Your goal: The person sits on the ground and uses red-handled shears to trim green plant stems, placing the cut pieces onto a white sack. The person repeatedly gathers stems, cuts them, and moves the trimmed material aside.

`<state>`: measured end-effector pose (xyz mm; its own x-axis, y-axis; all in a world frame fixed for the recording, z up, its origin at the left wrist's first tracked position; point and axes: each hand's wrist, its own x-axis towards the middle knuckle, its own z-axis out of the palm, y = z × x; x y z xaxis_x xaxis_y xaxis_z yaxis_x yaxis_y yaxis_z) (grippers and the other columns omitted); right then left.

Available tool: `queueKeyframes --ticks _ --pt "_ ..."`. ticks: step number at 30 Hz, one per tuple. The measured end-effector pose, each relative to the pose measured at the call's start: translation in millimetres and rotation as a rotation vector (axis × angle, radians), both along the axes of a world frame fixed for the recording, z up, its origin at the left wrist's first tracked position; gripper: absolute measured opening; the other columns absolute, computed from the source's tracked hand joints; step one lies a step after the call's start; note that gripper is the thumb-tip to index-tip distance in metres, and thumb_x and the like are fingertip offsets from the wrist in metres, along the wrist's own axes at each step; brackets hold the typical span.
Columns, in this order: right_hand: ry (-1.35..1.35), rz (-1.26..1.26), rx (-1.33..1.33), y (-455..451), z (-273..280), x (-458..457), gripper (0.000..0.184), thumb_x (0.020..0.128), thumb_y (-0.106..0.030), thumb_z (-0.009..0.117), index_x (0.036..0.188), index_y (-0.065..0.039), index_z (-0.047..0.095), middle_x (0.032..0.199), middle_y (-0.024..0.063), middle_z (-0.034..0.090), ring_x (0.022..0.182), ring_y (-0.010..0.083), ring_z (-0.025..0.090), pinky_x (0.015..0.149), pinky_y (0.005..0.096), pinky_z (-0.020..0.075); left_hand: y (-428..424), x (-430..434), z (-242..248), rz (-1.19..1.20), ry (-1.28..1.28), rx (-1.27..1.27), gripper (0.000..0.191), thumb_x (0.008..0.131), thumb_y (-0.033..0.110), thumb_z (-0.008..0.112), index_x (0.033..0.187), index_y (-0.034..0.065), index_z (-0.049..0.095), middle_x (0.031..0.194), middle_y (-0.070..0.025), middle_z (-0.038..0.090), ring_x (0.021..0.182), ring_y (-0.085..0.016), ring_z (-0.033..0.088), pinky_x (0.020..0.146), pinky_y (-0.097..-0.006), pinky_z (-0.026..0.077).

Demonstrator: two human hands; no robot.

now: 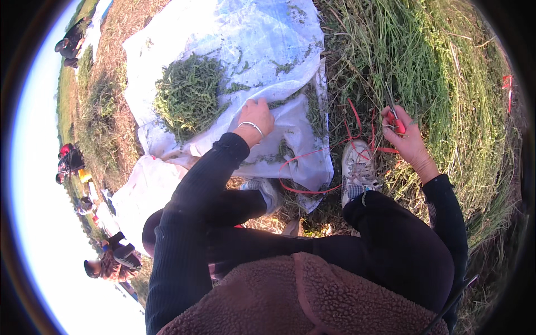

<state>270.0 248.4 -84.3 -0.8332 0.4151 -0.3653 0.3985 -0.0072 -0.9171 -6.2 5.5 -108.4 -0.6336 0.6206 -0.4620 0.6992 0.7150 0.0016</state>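
Observation:
My left hand [255,119], with a silver bangle at its wrist, is lowered onto a white woven plastic sheet [268,50]. Its fingertips are hidden, so I cannot tell whether they pinch the raised fold there. Just left of it lies a heap of cut green sprigs [190,94] on the sheet. To the right, my right hand [405,136] grips red-handled snips [397,121], whose metal blades point up toward the tall green stalks [412,54]. Loose red plastic strapping [356,121] trails between the two hands and over my shoe.
My pale lace-up shoes [356,167] stand by the sheet's near edge. A second white sheet or sack [142,192] lies at the left. Several people are at the far left, one bending [73,44], one seated [115,259]. More red strapping [508,90] shows at the far right.

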Motion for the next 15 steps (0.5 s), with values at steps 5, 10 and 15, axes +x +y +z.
queueKeyframes --ticks 5,10,15 --pt "-0.008 -0.011 0.043 -3 3 1 0.027 0.081 -0.007 0.059 0.107 -0.005 0.051 0.087 -0.0005 0.053 0.083 0.0069 0.05 0.08 0.0231 0.0435 90 82 -50 -0.023 -0.285 0.628 0.028 0.076 0.003 0.053 0.103 -0.0043 0.056 0.098 -0.0224 0.057 0.099 -0.038 0.053 0.086 -0.0416 0.045" --pt "0.011 -0.082 -0.102 4 -4 9 0.027 0.082 -0.006 0.059 0.108 -0.005 0.052 0.087 -0.0018 0.052 0.083 0.0051 0.049 0.078 0.0217 0.0426 66 125 31 -0.317 -0.708 0.546 0.02 0.076 0.011 0.057 0.095 0.0053 0.063 0.092 -0.0144 0.057 0.088 -0.035 0.058 0.08 -0.0407 0.048" --pt "-0.02 0.02 0.024 -2 -3 -1 0.029 0.081 -0.006 0.06 0.109 -0.007 0.051 0.088 -0.0015 0.053 0.084 0.006 0.05 0.08 0.0218 0.0422 70 42 -36 -0.041 -0.11 0.657 0.052 0.074 0.022 0.065 0.12 0.0024 0.05 0.115 -0.0206 0.048 0.111 -0.039 0.042 0.096 -0.0421 0.037"
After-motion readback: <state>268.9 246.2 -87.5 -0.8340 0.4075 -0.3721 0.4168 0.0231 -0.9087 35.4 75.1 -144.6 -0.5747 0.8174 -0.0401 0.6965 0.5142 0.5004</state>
